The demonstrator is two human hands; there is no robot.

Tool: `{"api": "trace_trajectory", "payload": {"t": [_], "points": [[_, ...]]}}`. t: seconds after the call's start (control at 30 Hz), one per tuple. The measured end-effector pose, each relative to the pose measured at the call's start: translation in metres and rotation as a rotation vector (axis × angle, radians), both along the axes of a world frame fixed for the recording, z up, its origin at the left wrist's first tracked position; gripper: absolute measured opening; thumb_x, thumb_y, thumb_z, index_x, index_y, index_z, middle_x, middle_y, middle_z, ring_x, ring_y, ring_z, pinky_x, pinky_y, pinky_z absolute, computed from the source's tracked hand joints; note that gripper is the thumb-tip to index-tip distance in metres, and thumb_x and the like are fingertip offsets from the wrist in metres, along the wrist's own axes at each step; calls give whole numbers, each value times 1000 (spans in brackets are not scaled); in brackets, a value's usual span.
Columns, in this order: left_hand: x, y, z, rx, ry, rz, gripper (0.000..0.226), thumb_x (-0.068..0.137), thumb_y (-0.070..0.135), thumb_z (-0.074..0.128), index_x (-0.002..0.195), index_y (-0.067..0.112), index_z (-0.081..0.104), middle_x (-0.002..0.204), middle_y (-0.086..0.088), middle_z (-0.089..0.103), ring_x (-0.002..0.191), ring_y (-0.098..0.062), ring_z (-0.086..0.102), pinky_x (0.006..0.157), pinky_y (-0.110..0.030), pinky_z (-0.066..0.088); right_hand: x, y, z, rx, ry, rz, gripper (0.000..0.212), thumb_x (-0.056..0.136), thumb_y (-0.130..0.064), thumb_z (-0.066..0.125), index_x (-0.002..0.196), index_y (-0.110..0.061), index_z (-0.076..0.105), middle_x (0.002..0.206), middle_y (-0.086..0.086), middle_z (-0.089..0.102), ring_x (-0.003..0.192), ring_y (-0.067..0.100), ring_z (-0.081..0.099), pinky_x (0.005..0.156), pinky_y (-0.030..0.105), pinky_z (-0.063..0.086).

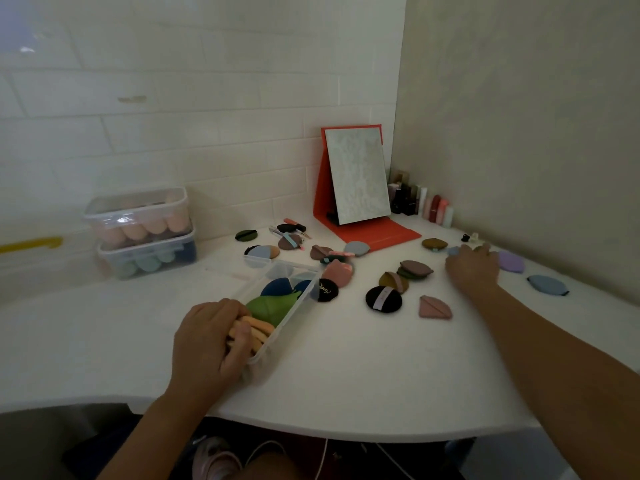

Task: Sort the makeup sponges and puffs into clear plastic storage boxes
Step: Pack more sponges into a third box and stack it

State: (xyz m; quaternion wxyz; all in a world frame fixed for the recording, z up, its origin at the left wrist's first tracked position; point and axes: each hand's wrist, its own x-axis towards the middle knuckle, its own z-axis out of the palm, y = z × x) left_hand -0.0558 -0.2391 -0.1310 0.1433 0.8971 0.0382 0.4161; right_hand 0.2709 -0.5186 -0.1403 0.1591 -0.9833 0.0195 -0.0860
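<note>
**Left hand in the box, right hand out among the puffs**

The left hand curls around a stack of orange puffs at the near end of the open clear box. Just beyond its fingers lie a green sponge and a blue sponge. The right hand lies palm down on the table with its fingers stretched out. A small blue puff is at its fingertips, a lilac puff just to its right, and a black puff nearer the person on its left.

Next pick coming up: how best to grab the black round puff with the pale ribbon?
Come from straight above and pinch the pale ribbon across the black round puff. It lies flat, ribbon up, so its low rim probably offers little hold.
</note>
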Motion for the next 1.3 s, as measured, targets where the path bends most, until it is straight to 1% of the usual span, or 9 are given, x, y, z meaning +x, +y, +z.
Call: {"api": "trace_trajectory", "payload": {"t": [0.17, 0.33, 0.53, 0.73, 0.83, 0.97, 1.1, 1.2, 1.3], "points": [[0, 0, -2, 8, 14, 19, 35, 85, 33, 32, 75, 15, 60, 65, 9, 54, 59, -7, 49, 63, -13, 33, 8, -7, -1, -41, -53, 0, 39, 96, -21, 30, 131, -13, 46, 132, 23, 46, 124, 35, 39, 105, 40, 28], [0, 0, -2, -1, 16, 19, 35, 85, 34, 32, 75, 15, 60, 64, 9, 53, 58, -8, 50, 61, -15, 35, 10, -9, 0, -33, -84, -68, 35, 96, -14, 37, 128, -3, 46, 132, 25, 41, 118, 38, 44, 96, 41, 37], [0, 0, -3, 2, 21, 26, 35, 86, 35, 32, 76, 16, 60, 66, 8, 55, 59, -11, 50, 61, -17, 36, -1, -8, 2, 207, -182, -13, 31, 93, -4, 45, 124, 4, 48, 134, 28, 39, 113, 41, 49, 89, 42, 42], [0, 0, -2, 2, 21, 40, 36, 86, 35, 32, 77, 15, 60, 67, 7, 55, 59, -12, 49, 62, -15, 33, -44, 25, 42, 546, -431, 385, 22, 96, -24, 51, 102, -5, 61, 97, 10, 64, 86, 24, 61, 74, 28, 42], [0, 0, -2, 0, 20, 36, 37, 86, 36, 31, 77, 14, 60, 66, 7, 54, 59, -12, 49, 61, -15, 33, -80, 54, 59, 541, -407, 620, 19, 95, -26, 54, 98, -9, 62, 85, 0, 64, 71, 9, 56, 67, 10, 36], [-1, -1, -2, -1, 16, 38, 36, 86, 35, 31, 76, 15, 59, 65, 9, 51, 58, -10, 47, 61, -14, 31, -125, 98, 68, 578, -284, 898, 17, 91, -18, 60, 107, -15, 65, 96, -6, 68, 75, -8, 59, 68, 2, 42], [-1, -1, -2, -18, 18, 42, 35, 85, 35, 31, 76, 15, 59, 65, 8, 52, 58, -10, 47, 61, -14, 32, -149, 133, 67, 381, -150, 1108, 22, 90, -23, 61, 111, -20, 68, 100, -10, 68, 78, -7, 55, 68, 4, 40], [-2, -2, -1, -16, 12, 43, 35, 85, 34, 32, 75, 15, 59, 65, 10, 50, 58, -8, 45, 61, -13, 30, -144, 143, 59, 234, -113, 1077, 24, 93, -22, 56, 115, -22, 67, 112, -4, 68, 92, 4, 55, 80, 14, 40], [-1, -2, -2, -16, 14, 44, 34, 85, 34, 32, 75, 16, 59, 65, 10, 51, 58, -7, 45, 61, -13, 31, -137, 136, 54, 369, -83, 1030, 22, 94, -19, 55, 112, -23, 67, 112, -7, 66, 94, 3, 57, 83, 16, 43]]}}
